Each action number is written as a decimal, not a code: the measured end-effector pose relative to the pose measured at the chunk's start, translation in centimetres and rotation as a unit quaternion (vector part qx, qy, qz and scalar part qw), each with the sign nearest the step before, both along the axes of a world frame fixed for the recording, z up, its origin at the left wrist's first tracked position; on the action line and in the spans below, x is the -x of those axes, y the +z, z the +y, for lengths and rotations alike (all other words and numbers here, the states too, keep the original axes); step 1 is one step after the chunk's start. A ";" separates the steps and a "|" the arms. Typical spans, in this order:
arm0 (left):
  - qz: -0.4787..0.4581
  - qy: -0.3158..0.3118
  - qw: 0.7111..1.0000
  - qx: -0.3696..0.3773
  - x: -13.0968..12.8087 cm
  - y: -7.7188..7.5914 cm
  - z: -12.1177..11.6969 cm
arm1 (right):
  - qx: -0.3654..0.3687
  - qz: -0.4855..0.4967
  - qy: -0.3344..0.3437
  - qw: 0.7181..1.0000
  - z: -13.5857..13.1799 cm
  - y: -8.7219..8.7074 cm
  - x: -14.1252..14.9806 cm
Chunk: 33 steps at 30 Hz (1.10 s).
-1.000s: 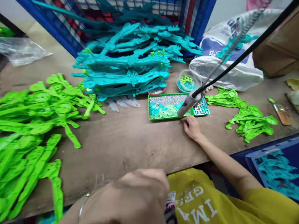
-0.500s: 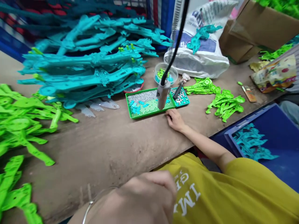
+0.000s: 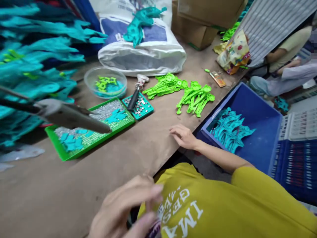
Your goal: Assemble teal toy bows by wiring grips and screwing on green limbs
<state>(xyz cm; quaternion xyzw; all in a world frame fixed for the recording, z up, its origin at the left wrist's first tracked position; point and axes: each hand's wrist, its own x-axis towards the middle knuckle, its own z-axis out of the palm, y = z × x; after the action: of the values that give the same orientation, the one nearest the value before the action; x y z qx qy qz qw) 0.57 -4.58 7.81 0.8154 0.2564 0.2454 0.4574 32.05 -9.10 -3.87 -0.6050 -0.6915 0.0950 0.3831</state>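
Note:
My left hand (image 3: 126, 205) is raised close to the camera in front of the yellow shirt. It is blurred, with thumb and fingers apart and nothing visible between them. My right hand (image 3: 183, 137) rests at the table edge, fingers loosely bent and slightly apart, holding nothing I can see. Nearest to it lies a pile of bright green plastic pieces (image 3: 195, 97). Left of that stand a small teal tray (image 3: 148, 111) with metal bits and a black-handled tool (image 3: 133, 99), and a green tray (image 3: 111, 132) holding small silver parts and teal pieces.
A grey cylindrical tool (image 3: 71, 115) hangs over the green tray. Teal plastic parts (image 3: 37, 66) are heaped at left. A clear bowl (image 3: 88, 79) and white sack (image 3: 170, 54) stand behind. A blue bin (image 3: 260, 132) sits right, with a person (image 3: 292, 46) beyond.
The view has swung right, so the trays appear further left. My right hand has moved from the green tray's edge to the table edge. My left hand's fingers have opened from a closed shape.

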 end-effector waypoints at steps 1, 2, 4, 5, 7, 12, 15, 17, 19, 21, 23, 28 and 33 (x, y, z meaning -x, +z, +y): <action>-0.003 -0.011 1.000 0.012 -1.5 -0.2 0.4 | -0.003 -0.008 -0.032 0.999 -0.5 0.5 -1.5; -0.002 -0.010 1.000 0.023 -2.9 -0.5 0.7 | -0.008 -0.018 -0.069 0.997 -0.7 0.8 -3.2; 0.014 0.023 0.999 0.033 -4.8 -2.0 1.2 | -0.019 -0.038 -0.162 0.986 -0.2 1.2 -7.1; 0.024 0.046 0.998 0.028 -5.4 -3.0 1.3 | -0.024 -0.044 -0.216 0.975 0.4 1.2 -9.4; 0.038 0.077 0.996 0.011 -5.8 -5.3 1.6 | -0.015 -0.045 -0.315 0.948 2.1 1.0 -14.0; 0.056 0.116 0.992 -0.003 -6.5 -9.5 3.1 | 0.048 0.022 -0.440 0.896 5.8 -0.1 -22.6; 0.059 0.099 0.993 -0.012 -9.7 -9.9 5.2 | 0.071 0.031 -0.428 0.900 6.4 -0.9 -23.3; 0.047 0.069 0.996 -0.037 -13.5 -9.6 6.9 | 0.083 0.015 -0.401 0.912 6.5 -1.6 -22.2; 0.035 0.022 0.996 -0.081 -18.2 -9.1 8.4 | 0.084 -0.004 -0.372 0.924 6.6 -2.3 -20.4; 0.037 -0.007 0.993 -0.112 -23.1 -8.9 9.7 | 0.080 -0.013 -0.350 0.933 6.7 -2.6 -18.6; 0.075 0.001 0.990 -0.119 -27.1 -9.0 10.5 | 0.085 -0.014 -0.333 0.939 6.6 -2.4 -17.4; 0.045 0.006 0.986 -0.159 -28.7 -10.4 11.4 | 0.067 -0.051 -0.292 0.953 3.0 1.4 -19.6; 0.019 0.008 0.979 -0.201 -22.2 -11.6 9.6 | -0.009 0.020 -0.412 0.911 -7.7 4.1 -28.4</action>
<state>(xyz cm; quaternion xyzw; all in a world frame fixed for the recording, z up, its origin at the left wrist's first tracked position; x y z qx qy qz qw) 22.80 5.00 -3.83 0.8932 0.2171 0.2798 0.2770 60.42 -16.77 0.26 -0.8306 -0.3738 -0.0657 0.4075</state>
